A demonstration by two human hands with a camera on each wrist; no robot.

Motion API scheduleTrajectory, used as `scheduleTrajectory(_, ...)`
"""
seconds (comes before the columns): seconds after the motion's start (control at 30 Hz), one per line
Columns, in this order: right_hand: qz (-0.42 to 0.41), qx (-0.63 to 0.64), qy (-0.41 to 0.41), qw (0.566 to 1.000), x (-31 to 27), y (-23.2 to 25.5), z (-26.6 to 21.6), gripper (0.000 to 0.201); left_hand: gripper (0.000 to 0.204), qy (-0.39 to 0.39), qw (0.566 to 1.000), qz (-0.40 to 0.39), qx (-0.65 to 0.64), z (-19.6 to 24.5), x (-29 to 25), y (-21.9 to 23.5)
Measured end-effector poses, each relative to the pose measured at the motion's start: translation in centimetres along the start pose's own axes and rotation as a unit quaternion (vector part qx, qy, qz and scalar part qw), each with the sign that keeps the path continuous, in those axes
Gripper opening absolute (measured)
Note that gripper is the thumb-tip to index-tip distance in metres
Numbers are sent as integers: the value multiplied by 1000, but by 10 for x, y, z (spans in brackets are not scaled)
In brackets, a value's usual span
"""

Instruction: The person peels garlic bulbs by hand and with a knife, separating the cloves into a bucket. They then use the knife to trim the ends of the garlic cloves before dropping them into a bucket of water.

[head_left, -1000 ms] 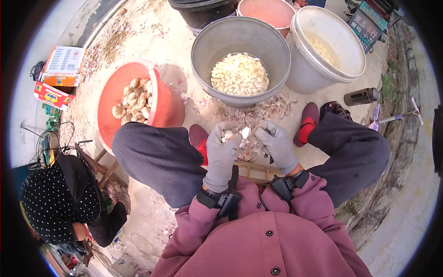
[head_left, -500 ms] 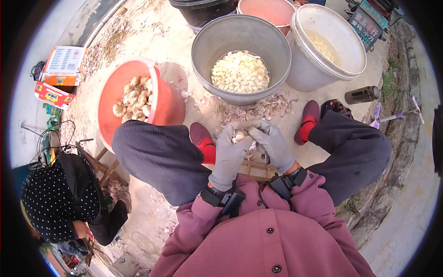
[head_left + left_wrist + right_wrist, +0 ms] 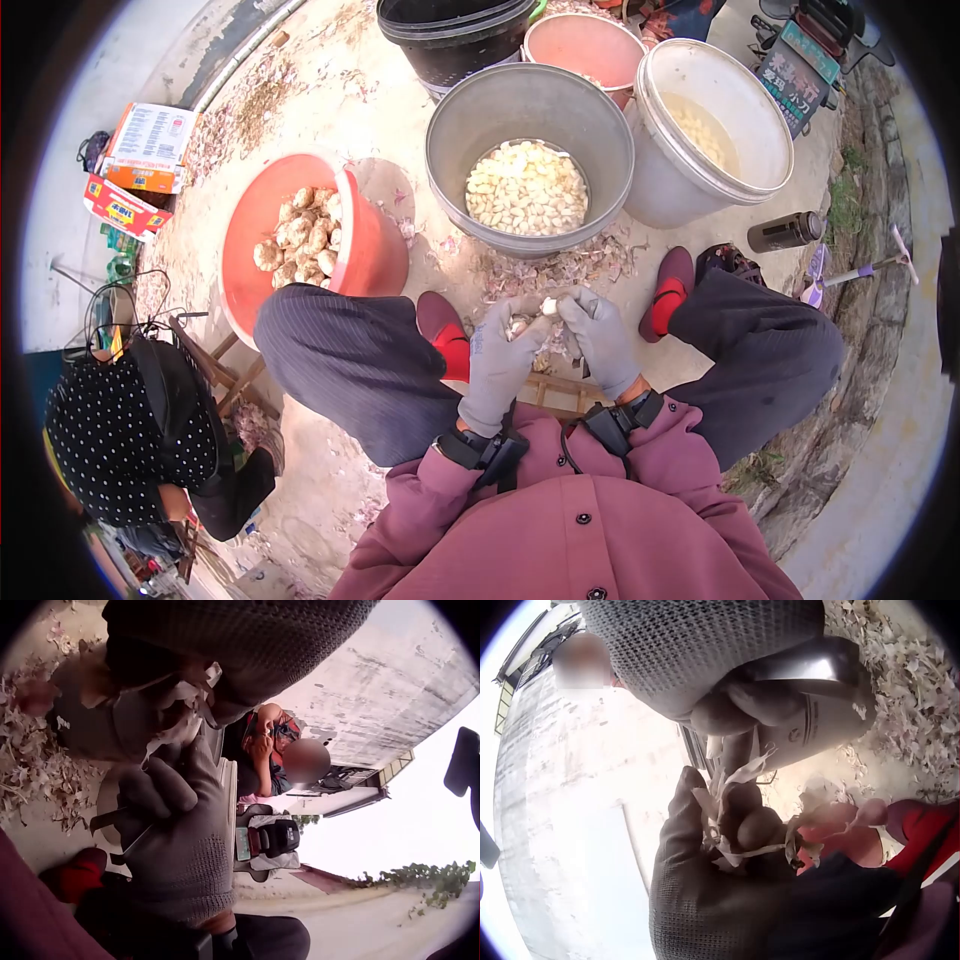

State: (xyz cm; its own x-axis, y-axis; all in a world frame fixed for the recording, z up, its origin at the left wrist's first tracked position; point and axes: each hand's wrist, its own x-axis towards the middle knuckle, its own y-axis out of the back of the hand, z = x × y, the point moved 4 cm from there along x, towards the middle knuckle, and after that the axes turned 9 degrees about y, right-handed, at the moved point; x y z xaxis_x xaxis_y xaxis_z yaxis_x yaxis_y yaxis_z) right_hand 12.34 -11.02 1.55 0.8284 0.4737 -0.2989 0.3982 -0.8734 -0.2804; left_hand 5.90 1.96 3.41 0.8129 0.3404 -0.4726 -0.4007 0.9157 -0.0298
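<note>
The gloved left hand (image 3: pixel 497 355) is cupping a garlic bulb (image 3: pixel 518 325) above the lap, fingers curled round it, while the right hand (image 3: pixel 603 335) is pinching a clove (image 3: pixel 549 305). The bulb looks light and firm with papery, flaking skin, so holding the body and pulling at the cloves' tips seems best.

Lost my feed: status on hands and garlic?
Left hand holds garlic. Right hand pinches clove. Nothing in the way.

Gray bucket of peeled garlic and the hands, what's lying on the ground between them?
In the head view, garlic skins litter the ground between the gray bucket and the hands.
</note>
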Motion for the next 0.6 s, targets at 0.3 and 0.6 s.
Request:
scheduleTrajectory(0.3, 20, -71, 111, 991, -3, -8, -10, 16, 19, 2, 1000, 20, 10, -12, 3, 3)
scheduleTrajectory(0.6, 15, -79, 113, 990, -7, -15, -10, 16, 16, 24, 999, 27, -20, -11, 2, 8)
